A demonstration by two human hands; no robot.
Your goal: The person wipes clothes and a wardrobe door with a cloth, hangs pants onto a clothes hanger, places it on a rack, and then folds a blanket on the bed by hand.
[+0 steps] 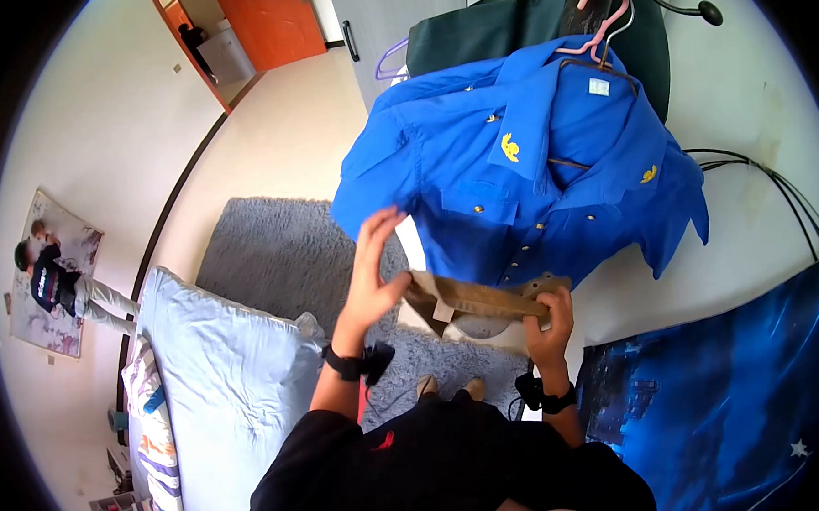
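The person's right hand [550, 327] has its fingers curled around one end of a brown strip [473, 297], pinching it, while the left hand [374, 284] is spread, its thumb at the other end; whether that thumb presses or only brushes it, one cannot tell. The strip is held at waist height, in front of the lower part of a blue shirt [469, 157] on a hanger, above a grey rug [263, 253]. With little apparent hold on the left, that end could drop or swing if the right fingers loosened. Being so near the shirt, the strip might also snag its hem and tug the shirt askew.
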